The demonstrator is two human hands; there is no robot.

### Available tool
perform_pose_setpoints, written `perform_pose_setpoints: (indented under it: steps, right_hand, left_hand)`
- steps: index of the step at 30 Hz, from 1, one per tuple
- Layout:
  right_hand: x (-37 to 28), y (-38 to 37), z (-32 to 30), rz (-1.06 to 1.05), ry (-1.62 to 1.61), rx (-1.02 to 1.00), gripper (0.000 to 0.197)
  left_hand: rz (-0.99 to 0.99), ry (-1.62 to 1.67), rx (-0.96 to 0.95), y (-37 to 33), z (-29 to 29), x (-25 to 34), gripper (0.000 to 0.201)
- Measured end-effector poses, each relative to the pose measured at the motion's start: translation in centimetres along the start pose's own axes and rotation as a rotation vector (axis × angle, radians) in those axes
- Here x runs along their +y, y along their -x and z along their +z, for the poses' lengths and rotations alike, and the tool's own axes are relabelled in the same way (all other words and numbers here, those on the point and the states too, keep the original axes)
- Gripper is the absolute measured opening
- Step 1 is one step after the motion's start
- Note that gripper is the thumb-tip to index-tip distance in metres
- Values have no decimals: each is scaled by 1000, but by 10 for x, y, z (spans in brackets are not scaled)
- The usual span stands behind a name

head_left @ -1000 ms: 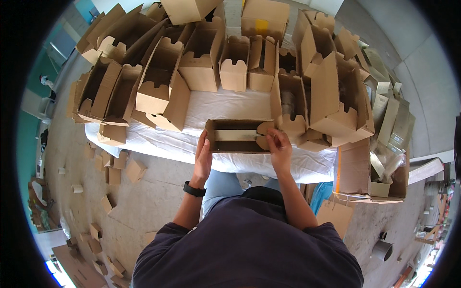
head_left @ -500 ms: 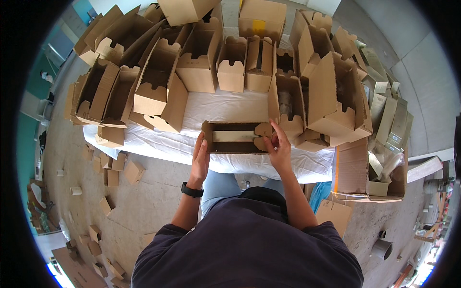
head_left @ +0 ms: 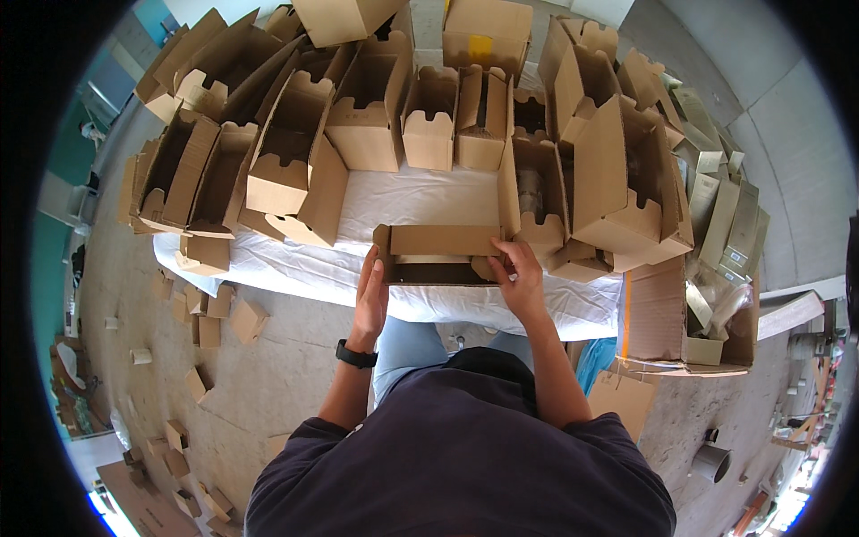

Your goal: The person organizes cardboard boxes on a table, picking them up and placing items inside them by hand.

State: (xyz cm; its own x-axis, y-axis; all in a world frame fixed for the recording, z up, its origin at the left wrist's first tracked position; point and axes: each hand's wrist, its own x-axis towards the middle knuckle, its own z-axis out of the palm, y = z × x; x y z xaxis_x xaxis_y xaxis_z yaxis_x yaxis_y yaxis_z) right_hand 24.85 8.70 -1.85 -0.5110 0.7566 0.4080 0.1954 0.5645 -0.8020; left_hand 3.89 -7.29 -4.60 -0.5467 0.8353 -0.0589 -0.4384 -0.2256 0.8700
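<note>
No text can be read. Faint marks (head_left: pixel 358 115) are shown on one open brown carton (head_left: pixel 369 143) in the back row, small labels (head_left: pixel 737 257) on the silvery boxes (head_left: pixel 742 228) at far right; all too small to be deciphered.

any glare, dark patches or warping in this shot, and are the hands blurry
Head view: fisheye bending curves the near edge of the white cloth table cover; head view: bright glare at both lower rims, black corners; head view: shadow inside the open brown cardboard box; head view: left hand and right hand show no strong blur.
</note>
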Motion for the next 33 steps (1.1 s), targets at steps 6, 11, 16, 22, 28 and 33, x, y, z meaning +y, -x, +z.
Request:
perform_pose_setpoints:
  steps: [6,11,16,22,28,33]
  right_hand:
    - [-16,-3,-21,12,122,-182,44]
    - [-23,-2,-40,154,43,-400,71]
    - [-28,0,-42,206,109,-474,86]
    - [-23,2,-40,198,115,-477,86]
    - [-26,2,-40,233,138,-508,89]
    - [-31,3,-37,293,122,-506,99]
  left_hand:
    - [-6,7,-20,-1,-1,1,62]
    - [0,10,-39,-1,-2,2,63]
    - [142,-27,-108,-1,1,2,66]
    - [243,-170,-172,-5,0,7,65]
    - [281,-540,-143,-2,-1,10,63]
    - [242,-475,-170,-2,-5,-2,63]
